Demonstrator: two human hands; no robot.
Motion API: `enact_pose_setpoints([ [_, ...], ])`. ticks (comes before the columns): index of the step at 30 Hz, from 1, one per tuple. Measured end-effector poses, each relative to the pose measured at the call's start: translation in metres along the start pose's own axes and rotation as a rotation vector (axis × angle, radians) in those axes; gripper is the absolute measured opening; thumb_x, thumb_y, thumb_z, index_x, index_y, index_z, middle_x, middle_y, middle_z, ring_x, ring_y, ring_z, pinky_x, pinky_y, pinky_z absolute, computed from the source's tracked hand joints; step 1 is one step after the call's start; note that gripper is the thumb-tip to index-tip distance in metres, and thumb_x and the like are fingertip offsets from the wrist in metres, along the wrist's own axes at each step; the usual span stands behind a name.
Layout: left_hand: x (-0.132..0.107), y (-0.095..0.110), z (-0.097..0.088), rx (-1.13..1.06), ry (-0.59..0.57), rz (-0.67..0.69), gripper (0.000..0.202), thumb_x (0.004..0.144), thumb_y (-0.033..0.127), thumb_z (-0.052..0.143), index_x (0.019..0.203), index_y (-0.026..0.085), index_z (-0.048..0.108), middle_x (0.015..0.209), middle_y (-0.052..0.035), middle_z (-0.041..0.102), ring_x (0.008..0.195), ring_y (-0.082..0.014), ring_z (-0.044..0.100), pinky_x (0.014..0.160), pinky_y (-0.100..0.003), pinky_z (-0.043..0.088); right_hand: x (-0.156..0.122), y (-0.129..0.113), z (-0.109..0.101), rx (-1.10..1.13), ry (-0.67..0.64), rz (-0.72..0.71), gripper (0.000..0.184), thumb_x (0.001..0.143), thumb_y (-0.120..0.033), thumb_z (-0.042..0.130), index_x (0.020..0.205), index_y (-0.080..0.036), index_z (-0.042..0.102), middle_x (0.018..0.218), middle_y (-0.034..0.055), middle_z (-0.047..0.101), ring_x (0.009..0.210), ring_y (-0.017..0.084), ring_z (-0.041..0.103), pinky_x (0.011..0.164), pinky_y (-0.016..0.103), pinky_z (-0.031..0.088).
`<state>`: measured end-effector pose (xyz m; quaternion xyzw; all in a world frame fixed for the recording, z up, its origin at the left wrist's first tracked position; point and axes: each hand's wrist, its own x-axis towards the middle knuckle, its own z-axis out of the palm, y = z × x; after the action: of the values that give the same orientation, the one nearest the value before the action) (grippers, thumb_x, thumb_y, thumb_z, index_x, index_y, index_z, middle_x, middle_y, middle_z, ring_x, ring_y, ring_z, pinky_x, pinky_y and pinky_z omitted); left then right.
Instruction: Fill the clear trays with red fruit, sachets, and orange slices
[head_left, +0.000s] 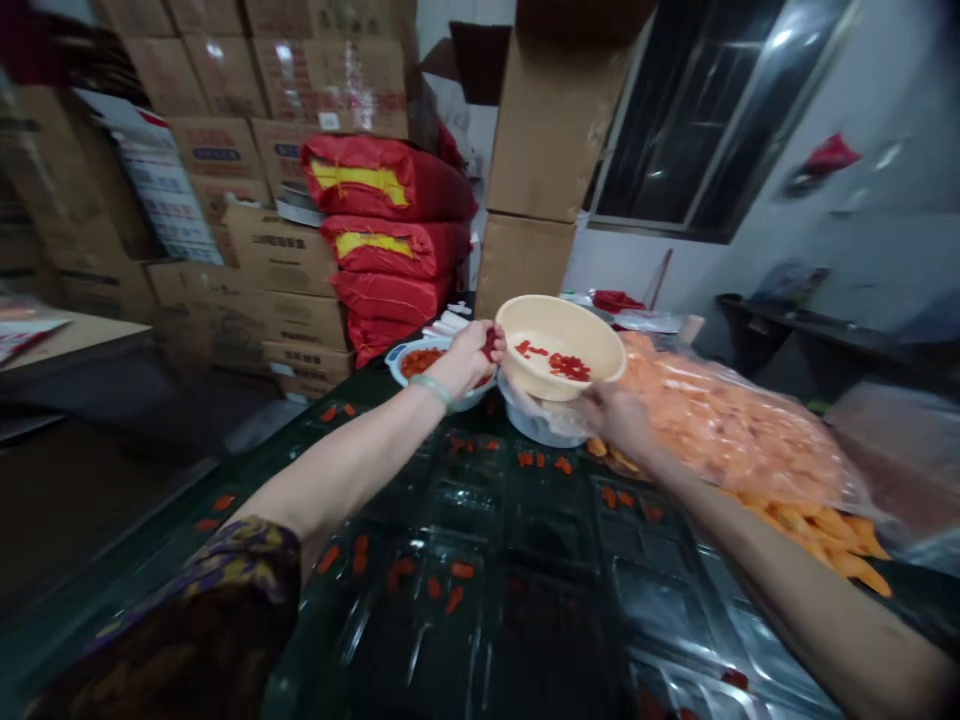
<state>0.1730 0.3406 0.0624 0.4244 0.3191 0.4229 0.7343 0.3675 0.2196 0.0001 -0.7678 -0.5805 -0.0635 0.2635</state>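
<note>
My left hand (469, 360) is pinched around a few dark red pieces and sits over a white bowl with a blue rim (391, 362), which holds a heap of red pieces. My right hand (616, 420) grips the rim of a cream plastic bowl (600, 340), holding it tilted toward me with some red pieces inside. Under the cream bowl sits a white bowl (544, 428), partly hidden. Both hands are above a black plastic compartment tray (480, 610) scattered with red pieces. To the right lies a clear bag of orange pieces (727, 425).
Loose orange strips (825, 535) lie beyond the tray at right. Stacked cardboard boxes (285, 260) and red sacks with yellow bands (386, 235) stand behind. A window (697, 120) and a dark shelf (795, 325) are at the right, and a wooden tabletop (67, 340) is at the left.
</note>
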Motion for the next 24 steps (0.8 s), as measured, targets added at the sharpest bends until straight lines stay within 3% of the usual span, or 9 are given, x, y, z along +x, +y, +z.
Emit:
enact_pose_setpoints([
  [2, -0.039, 0.002, -0.034, -0.074, 0.037, -0.051, 0.027, 0.088, 0.009, 0.034, 0.064, 0.013, 0.046, 0.054, 0.0028, 0.038, 0.038, -0.0030, 0.031, 0.034, -0.015, 0.023, 0.016, -0.023, -0.012, 0.114, 0.073, 0.093, 0.020, 0.078, -0.016, 0.052, 0.097, -0.016, 0.057, 0.106, 0.0190, 0.057, 0.101, 0.030, 0.053, 0.084, 0.047, 0.039],
  [5, -0.090, 0.001, -0.073, -0.181, 0.145, -0.024, 0.027, 0.087, 0.008, 0.032, 0.063, 0.014, 0.041, 0.054, 0.0030, 0.037, 0.037, -0.0025, 0.030, 0.033, -0.015, 0.019, 0.012, -0.097, -0.006, 0.352, 0.039, 0.156, 0.028, 0.081, -0.019, 0.050, 0.109, -0.016, 0.048, 0.114, 0.0217, 0.051, 0.104, 0.028, 0.053, 0.084, 0.046, 0.041],
  [7, -0.114, -0.001, -0.091, -0.238, 0.236, 0.054, 0.025, 0.088, 0.011, 0.031, 0.066, 0.015, 0.041, 0.056, 0.0032, 0.039, 0.037, -0.0028, 0.031, 0.033, -0.015, 0.020, -0.019, -0.161, 0.012, 0.552, -0.165, 0.136, 0.020, 0.090, -0.029, 0.037, 0.102, -0.018, 0.049, 0.092, 0.0131, 0.061, 0.078, 0.021, 0.062, 0.065, 0.036, 0.049],
  [10, -0.143, -0.007, -0.114, -0.270, 0.374, 0.237, 0.015, 0.087, 0.017, 0.039, 0.073, 0.017, 0.044, 0.061, 0.0041, 0.042, 0.040, -0.0033, 0.036, 0.035, -0.016, 0.023, -0.081, -0.248, 0.043, 0.797, -0.504, 0.121, 0.040, 0.095, -0.038, 0.016, 0.091, -0.021, 0.052, 0.070, 0.0041, 0.062, 0.056, 0.016, 0.060, 0.051, 0.029, 0.049],
  [12, -0.163, -0.014, -0.132, -0.172, 0.460, 0.385, 0.010, 0.084, 0.020, 0.046, 0.074, 0.018, 0.047, 0.063, 0.0047, 0.044, 0.041, -0.0043, 0.039, 0.037, -0.018, 0.027, -0.112, -0.290, 0.059, 1.174, -0.761, 0.380, 0.048, 0.095, -0.042, 0.006, 0.090, -0.022, 0.050, 0.069, 0.0031, 0.062, 0.059, 0.017, 0.061, 0.054, 0.031, 0.049],
  [15, -0.197, -0.026, -0.164, 0.193, 0.576, 0.544, 0.011, 0.081, 0.025, 0.051, 0.072, 0.019, 0.052, 0.058, 0.0046, 0.045, 0.044, -0.0071, 0.042, 0.042, -0.020, 0.034, -0.135, -0.329, 0.073, 1.538, -0.935, 0.702, 0.044, 0.095, -0.040, 0.007, 0.084, -0.023, 0.046, 0.074, 0.0037, 0.063, 0.071, 0.019, 0.063, 0.061, 0.033, 0.050],
  [19, -0.240, -0.035, -0.206, 0.561, 0.745, 0.638, 0.015, 0.084, 0.028, 0.049, 0.075, 0.019, 0.057, 0.060, 0.0026, 0.049, 0.054, -0.0094, 0.046, 0.051, -0.020, 0.039, -0.159, -0.364, 0.086, 1.640, -1.059, 0.903, 0.035, 0.093, -0.032, 0.018, 0.077, -0.023, 0.046, 0.078, 0.0038, 0.065, 0.079, 0.020, 0.063, 0.065, 0.033, 0.050],
  [22, -0.259, -0.034, -0.224, 0.457, 0.816, 0.655, 0.014, 0.085, 0.030, 0.048, 0.080, 0.020, 0.058, 0.061, 0.0027, 0.048, 0.054, -0.0095, 0.045, 0.050, -0.020, 0.039, -0.179, -0.383, 0.102, 1.582, -1.078, 0.893, 0.032, 0.091, -0.025, 0.021, 0.071, -0.023, 0.045, 0.070, 0.0034, 0.062, 0.074, 0.019, 0.062, 0.062, 0.031, 0.049],
  [24, -0.265, -0.029, -0.231, 0.211, 0.811, 0.632, 0.010, 0.083, 0.027, 0.051, 0.082, 0.019, 0.057, 0.062, 0.0028, 0.048, 0.053, -0.0088, 0.046, 0.048, -0.019, 0.040, -0.188, -0.390, 0.115, 1.551, -1.071, 0.697, 0.028, 0.087, -0.018, 0.026, 0.066, -0.022, 0.044, 0.061, 0.0020, 0.058, 0.065, 0.017, 0.059, 0.057, 0.028, 0.047],
])
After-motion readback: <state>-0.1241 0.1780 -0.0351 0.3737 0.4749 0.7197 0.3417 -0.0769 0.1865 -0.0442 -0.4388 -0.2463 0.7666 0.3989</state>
